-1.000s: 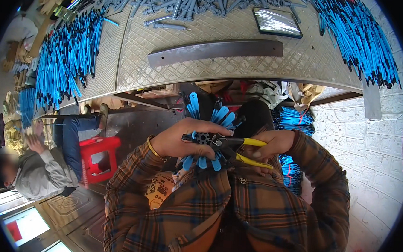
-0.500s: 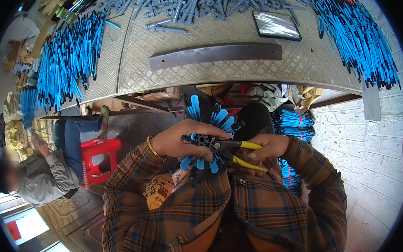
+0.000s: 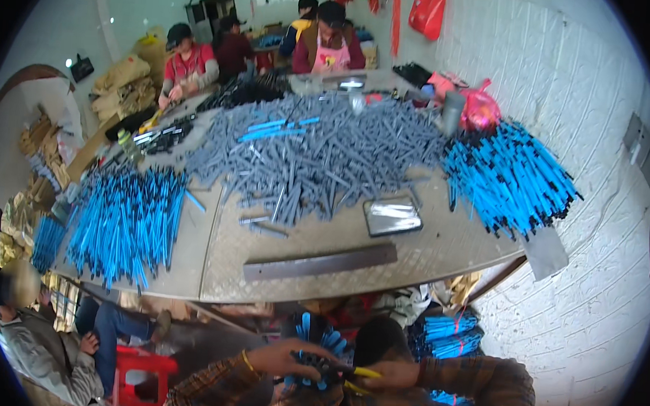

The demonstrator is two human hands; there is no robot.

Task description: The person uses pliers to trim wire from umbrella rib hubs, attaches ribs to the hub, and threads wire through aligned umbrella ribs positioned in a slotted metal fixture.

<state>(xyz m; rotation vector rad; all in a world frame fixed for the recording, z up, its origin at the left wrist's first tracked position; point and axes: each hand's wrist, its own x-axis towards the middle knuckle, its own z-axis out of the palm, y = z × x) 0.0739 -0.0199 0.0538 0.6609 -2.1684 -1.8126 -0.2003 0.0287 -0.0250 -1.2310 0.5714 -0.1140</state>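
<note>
Low in the picture, my left hand (image 3: 283,357) is closed round a dark hub piece (image 3: 320,366) with several blue strips (image 3: 305,328) fanning out around it. My right hand (image 3: 395,375) grips a pair of yellow-handled pliers (image 3: 366,371). The plier jaws reach toward the hub beside my left fingers. Whether they bite on anything is too blurred to tell.
Beyond my hands stands a table (image 3: 220,271) with a dark metal bar (image 3: 321,262), a dark-rimmed shiny rectangle (image 3: 393,216) and a heap of grey plastic pieces (image 3: 320,158). Blue rods with black ends lie left (image 3: 124,228) and right (image 3: 512,177). A co-worker (image 3: 52,346) sits by a red stool (image 3: 143,378).
The view has tilted up, so the far table and several co-workers now show and my hands sit lower in the picture. Both hands keep their holds on hub and pliers.
</note>
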